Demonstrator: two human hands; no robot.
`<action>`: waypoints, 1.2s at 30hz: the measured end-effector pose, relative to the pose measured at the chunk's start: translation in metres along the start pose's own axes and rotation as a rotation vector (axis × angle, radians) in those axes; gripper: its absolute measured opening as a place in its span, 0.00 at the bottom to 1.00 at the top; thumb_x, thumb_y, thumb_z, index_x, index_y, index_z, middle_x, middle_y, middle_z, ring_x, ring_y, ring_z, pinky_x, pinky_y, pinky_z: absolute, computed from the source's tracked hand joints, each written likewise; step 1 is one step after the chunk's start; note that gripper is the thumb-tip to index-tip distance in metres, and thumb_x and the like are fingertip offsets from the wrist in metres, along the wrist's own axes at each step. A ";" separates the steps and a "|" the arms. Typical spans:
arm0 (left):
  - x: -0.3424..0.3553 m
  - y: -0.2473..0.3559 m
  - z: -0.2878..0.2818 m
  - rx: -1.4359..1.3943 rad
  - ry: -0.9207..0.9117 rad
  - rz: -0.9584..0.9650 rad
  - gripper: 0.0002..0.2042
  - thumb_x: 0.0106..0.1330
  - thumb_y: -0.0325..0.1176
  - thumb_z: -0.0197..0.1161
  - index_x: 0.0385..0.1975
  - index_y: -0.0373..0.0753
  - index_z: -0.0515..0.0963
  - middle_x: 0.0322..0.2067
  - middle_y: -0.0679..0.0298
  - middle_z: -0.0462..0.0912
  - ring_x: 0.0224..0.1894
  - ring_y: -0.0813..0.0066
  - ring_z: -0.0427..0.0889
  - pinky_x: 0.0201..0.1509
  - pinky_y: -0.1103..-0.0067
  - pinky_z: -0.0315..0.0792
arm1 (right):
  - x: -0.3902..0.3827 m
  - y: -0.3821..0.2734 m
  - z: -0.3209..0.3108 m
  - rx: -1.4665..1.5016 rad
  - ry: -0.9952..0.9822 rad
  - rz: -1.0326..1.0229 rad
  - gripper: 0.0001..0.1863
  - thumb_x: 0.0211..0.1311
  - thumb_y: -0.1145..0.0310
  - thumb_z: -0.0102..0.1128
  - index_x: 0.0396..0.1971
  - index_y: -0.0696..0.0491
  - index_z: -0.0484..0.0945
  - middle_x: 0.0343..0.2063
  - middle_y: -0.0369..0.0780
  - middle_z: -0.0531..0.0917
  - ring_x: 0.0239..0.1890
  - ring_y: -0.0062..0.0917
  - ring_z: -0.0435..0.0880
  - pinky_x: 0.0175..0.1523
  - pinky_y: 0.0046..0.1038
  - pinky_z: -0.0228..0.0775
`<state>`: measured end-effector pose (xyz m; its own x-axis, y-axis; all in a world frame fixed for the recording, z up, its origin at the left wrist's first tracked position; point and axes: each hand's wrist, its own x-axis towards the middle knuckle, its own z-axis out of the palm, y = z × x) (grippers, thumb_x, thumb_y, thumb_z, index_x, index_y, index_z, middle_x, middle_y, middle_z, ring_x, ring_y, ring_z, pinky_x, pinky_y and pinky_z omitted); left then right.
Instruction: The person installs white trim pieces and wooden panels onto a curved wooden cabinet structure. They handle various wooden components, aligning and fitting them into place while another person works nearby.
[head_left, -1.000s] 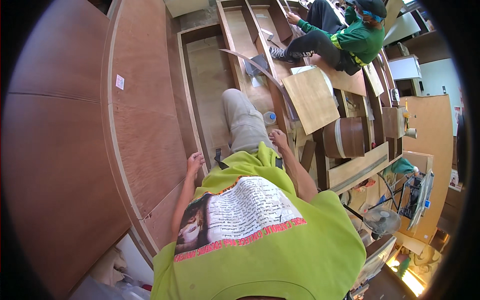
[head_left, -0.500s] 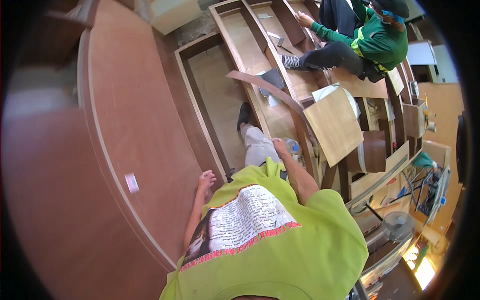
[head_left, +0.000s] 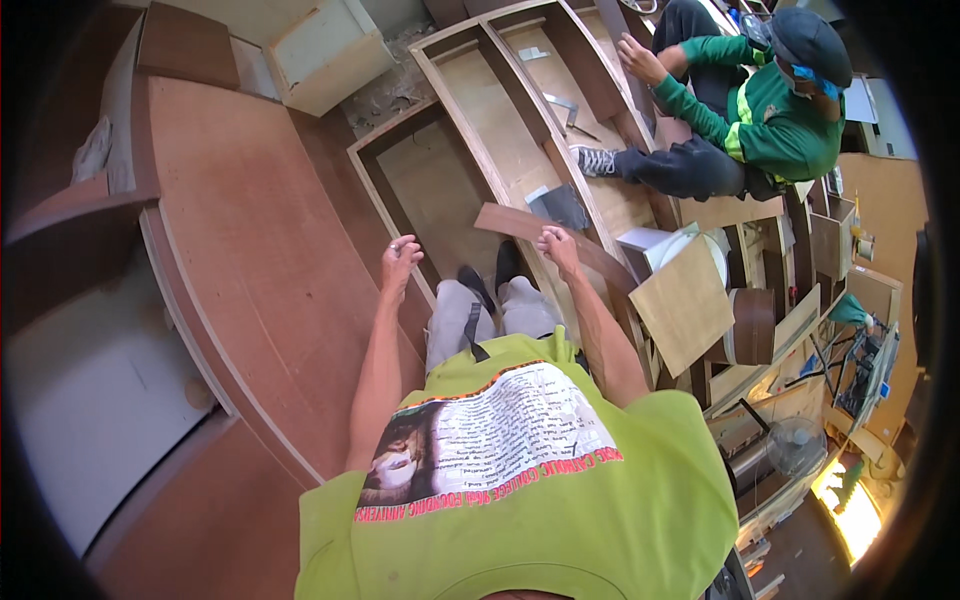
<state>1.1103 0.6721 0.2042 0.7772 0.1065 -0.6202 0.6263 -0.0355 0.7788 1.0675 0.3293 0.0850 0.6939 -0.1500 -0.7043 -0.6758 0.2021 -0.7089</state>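
My left hand [head_left: 402,264] is raised in front of me, fingers curled in toward the thumb, above the edge of the wooden frame [head_left: 385,215]. Whether anything small is between those fingers is too small to tell. On the other side, my right hand [head_left: 557,248] has its fingers bent together over a long, thin brown wooden strip [head_left: 510,222]. The hand overlaps the strip in the view, but I cannot tell whether it grips it. The strip slants down to the right, its far end close to a square plywood piece [head_left: 683,318].
A co-worker in green [head_left: 780,120] sits at the far right on the framework, one hand on a dark board. A metal square [head_left: 566,108] and a dark grey sheet [head_left: 559,206] lie in the compartments. A large brown panel [head_left: 260,260] stretches along my left. A fan [head_left: 796,446] stands lower right.
Both my hands have moved forward and up, the right from beside my leg to over the strip. A second shoe now shows inside the frame. The view has shifted.
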 end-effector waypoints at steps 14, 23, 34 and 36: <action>0.352 0.092 0.039 0.074 -0.174 -0.072 0.12 0.61 0.35 0.53 0.39 0.35 0.73 0.28 0.65 0.77 0.27 0.80 0.77 0.32 0.84 0.72 | 0.039 -0.037 0.023 0.303 0.391 0.175 0.16 0.62 0.60 0.51 0.47 0.51 0.71 0.32 0.35 0.79 0.32 0.19 0.78 0.34 0.20 0.71; 0.600 0.155 0.072 0.533 0.112 0.009 0.08 0.57 0.34 0.56 0.34 0.41 0.75 0.24 0.63 0.80 0.28 0.67 0.79 0.33 0.75 0.70 | 0.030 -0.115 0.157 0.033 0.304 0.610 0.19 0.63 0.64 0.49 0.52 0.54 0.66 0.35 0.36 0.78 0.33 0.19 0.77 0.35 0.17 0.68; 0.685 0.143 0.090 0.716 0.137 0.392 0.12 0.56 0.34 0.60 0.40 0.41 0.73 0.36 0.53 0.78 0.36 0.54 0.78 0.40 0.65 0.70 | 0.109 -0.168 0.226 0.089 0.377 0.538 0.19 0.64 0.63 0.49 0.51 0.56 0.68 0.39 0.39 0.77 0.38 0.20 0.77 0.41 0.21 0.69; 0.684 0.151 0.091 0.764 0.144 0.404 0.13 0.54 0.33 0.62 0.40 0.40 0.73 0.33 0.53 0.78 0.34 0.57 0.78 0.36 0.67 0.70 | 0.114 -0.171 0.239 0.154 0.397 0.553 0.18 0.63 0.64 0.50 0.51 0.56 0.68 0.38 0.38 0.78 0.38 0.20 0.77 0.43 0.21 0.69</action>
<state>1.7416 0.6491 -0.1112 0.9655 0.0651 -0.2523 0.2146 -0.7478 0.6283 1.3218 0.5090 0.1348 0.0947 -0.3216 -0.9421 -0.8404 0.4814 -0.2488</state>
